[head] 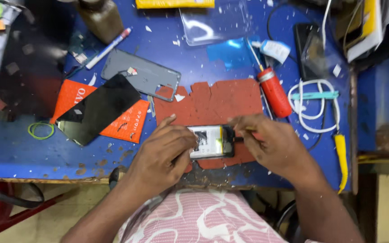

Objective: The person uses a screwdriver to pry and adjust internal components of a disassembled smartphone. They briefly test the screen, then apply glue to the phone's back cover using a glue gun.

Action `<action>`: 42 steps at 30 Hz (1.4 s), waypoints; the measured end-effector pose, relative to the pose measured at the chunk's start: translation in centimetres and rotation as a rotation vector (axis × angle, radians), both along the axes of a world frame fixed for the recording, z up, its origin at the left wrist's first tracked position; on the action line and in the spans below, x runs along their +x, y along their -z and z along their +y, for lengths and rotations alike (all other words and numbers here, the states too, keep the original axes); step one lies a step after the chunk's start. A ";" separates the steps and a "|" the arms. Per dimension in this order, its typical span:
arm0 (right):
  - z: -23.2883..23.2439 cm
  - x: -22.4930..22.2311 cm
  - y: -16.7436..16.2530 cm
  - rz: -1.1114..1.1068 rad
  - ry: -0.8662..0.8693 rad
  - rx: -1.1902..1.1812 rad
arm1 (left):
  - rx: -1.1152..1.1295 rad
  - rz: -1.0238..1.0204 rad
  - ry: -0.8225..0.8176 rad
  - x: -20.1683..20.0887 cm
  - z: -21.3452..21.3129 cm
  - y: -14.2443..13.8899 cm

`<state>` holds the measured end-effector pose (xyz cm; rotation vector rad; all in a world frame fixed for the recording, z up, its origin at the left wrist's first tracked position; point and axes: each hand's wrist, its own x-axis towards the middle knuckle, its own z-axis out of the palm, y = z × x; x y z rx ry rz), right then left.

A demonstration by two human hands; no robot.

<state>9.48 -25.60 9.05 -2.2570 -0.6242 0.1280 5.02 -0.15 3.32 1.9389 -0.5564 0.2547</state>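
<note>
Both hands grip the opened phone (212, 141) on the red mat (212, 103) at the worktop's (14, 148) near edge, left hand (165, 155) steadying, right hand (271, 144) pinching its end; a slip could damage exposed internals.

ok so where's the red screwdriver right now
In the head view the red screwdriver lies on the blue table, just past the right hand, between the red mat and the white cable.

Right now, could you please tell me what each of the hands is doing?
Left hand: closed on the opened phone.
Right hand: fingers pinched at the phone's edge; contents cannot be told.
</note>
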 end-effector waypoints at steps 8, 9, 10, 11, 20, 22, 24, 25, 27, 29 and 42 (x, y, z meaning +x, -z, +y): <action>-0.9 -0.4 0.8 -0.172 0.017 -0.128 | -0.079 0.044 -0.008 -0.5 -0.6 -0.3; -1.1 -0.5 1.0 -0.174 0.038 -0.171 | -0.092 0.056 -0.006 -0.6 -0.7 -0.2; -1.3 -0.5 1.2 -0.183 0.050 -0.160 | -0.104 0.062 -0.004 -0.6 -0.9 -0.2; -1.3 -0.4 1.4 -0.195 0.062 -0.151 | -0.104 0.071 0.007 -0.6 -1.0 -0.2; -0.6 -0.3 0.6 -0.167 -0.017 -0.043 | -0.115 0.052 0.041 -0.3 -1.5 -0.4; -0.5 -0.5 0.7 -0.151 -0.022 -0.085 | -0.078 0.040 0.036 -0.4 -1.6 -0.2; -0.7 -0.7 0.9 -0.148 0.160 -0.370 | -0.080 0.069 0.027 -0.4 -1.8 0.1; -0.8 -0.8 1.0 -0.179 0.124 -0.320 | -0.082 0.083 0.026 -0.5 -1.9 0.2; -1.0 -0.7 1.3 -0.240 0.044 -0.225 | -0.080 0.083 0.023 -0.4 -2.1 0.5; -1.2 -0.8 1.4 -0.203 0.039 -0.246 | -0.067 0.091 0.012 -0.5 -2.2 0.5; -1.0 -1.6 0.9 -0.208 0.082 -0.175 | -0.043 0.099 -0.019 -0.1 -3.5 1.1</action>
